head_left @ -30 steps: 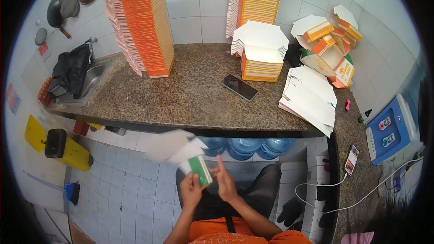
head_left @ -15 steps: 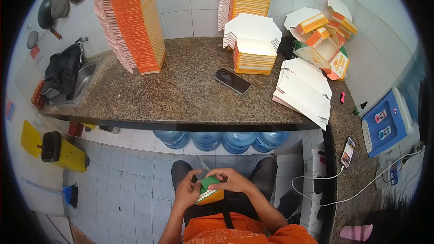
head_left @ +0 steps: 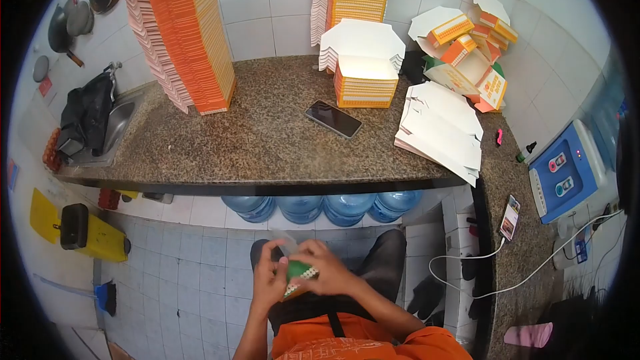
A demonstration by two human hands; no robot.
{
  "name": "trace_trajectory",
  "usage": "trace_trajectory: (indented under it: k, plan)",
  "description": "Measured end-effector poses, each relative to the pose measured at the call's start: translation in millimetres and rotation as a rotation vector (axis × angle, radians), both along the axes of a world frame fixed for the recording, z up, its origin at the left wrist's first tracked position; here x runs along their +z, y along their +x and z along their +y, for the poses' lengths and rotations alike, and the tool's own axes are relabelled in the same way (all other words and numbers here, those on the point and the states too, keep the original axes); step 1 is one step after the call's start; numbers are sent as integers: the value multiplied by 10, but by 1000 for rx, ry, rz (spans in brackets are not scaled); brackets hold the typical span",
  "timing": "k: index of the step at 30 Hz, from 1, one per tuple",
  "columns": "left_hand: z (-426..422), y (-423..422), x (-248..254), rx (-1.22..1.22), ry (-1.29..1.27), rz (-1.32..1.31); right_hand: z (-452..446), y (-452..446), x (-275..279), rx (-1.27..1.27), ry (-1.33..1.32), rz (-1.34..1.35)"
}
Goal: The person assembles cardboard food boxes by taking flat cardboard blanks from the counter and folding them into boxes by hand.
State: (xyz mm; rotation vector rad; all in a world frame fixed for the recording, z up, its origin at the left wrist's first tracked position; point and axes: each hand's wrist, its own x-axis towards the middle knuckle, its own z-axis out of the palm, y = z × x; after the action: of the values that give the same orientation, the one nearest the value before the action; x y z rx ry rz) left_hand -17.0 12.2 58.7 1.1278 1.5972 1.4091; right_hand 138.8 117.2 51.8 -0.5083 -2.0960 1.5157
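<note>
Above my lap I hold a small cardboard box [head_left: 303, 271], green with white dots and an orange part lower down. My left hand [head_left: 269, 281] grips its left side, fingers bent and the thumb near the green panel. From the other side my right hand [head_left: 327, 275] is closed on the box, its fingers curled over the far edge. A pale flap [head_left: 285, 243] sticks up beyond my fingertips, slightly blurred. The hands cover much of the box, so its full shape is hidden.
On the counter [head_left: 247, 147] stand a tall stack of nested orange boxes [head_left: 190, 33], a shorter stack [head_left: 367, 83], flat white cardboard sheets [head_left: 440, 130], a pile of folded boxes [head_left: 467, 53] and a phone [head_left: 333, 119]. Water bottles [head_left: 300, 208] stand beneath. A charging phone [head_left: 510, 219] lies right.
Both hands have shifted on the box, and my right hand now covers more of the green panel. The pale flap looks wider. The whole view has moved slightly.
</note>
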Motion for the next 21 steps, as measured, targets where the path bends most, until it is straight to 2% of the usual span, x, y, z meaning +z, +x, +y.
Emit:
trace_trajectory:
  k: [2,3,4,5,7,8,9,10,11,12,13,15,16,17,19,20,21]
  plan:
    - [14,-60,121,-45,-56,-56,-192,-49,248,-99,717,-105]
    - [2,-109,160,-90,-114,-111,-187,-27,219,-105,711,-110]
    - [-4,-174,75,-123,-103,-268,-154,6,173,-42,650,-201]
    - [-59,-301,64,-126,-101,-266,-105,43,157,22,592,-289]
    - [-227,-657,70,-185,-129,-381,7,239,120,-38,564,-262]
    - [-290,-816,-145,-195,-89,-491,86,354,-40,-146,379,-212]
    - [-351,-820,-173,-194,-87,-482,138,426,-174,-251,192,-160]
    - [-404,-807,-184,-208,-16,-666,130,471,-250,-253,189,-155]
    - [-429,-794,-189,-223,54,-852,98,515,-316,-369,-88,-149]
    - [-382,-660,-62,-243,82,-902,62,549,-386,-479,-365,-144]
    - [-380,-653,-142,-244,80,-905,27,561,-477,-482,-366,-147]
    - [-335,-602,-268,-205,-170,-293,11,561,-642,-429,-176,-126]
    - [-290,-517,-212,-120,-147,-342,68,599,-690,-384,-135,-253]
    - [-282,-445,-212,-123,-146,-344,91,628,-737,-387,-134,-255]
    - [-271,-351,-211,-162,-209,-186,187,568,-602,-701,676,-391]
    - [-280,-264,-199,-241,-214,-81,225,539,-577,-559,566,-263]
    - [-294,-156,-257,-244,-215,-81,206,463,-514,-561,564,-264]
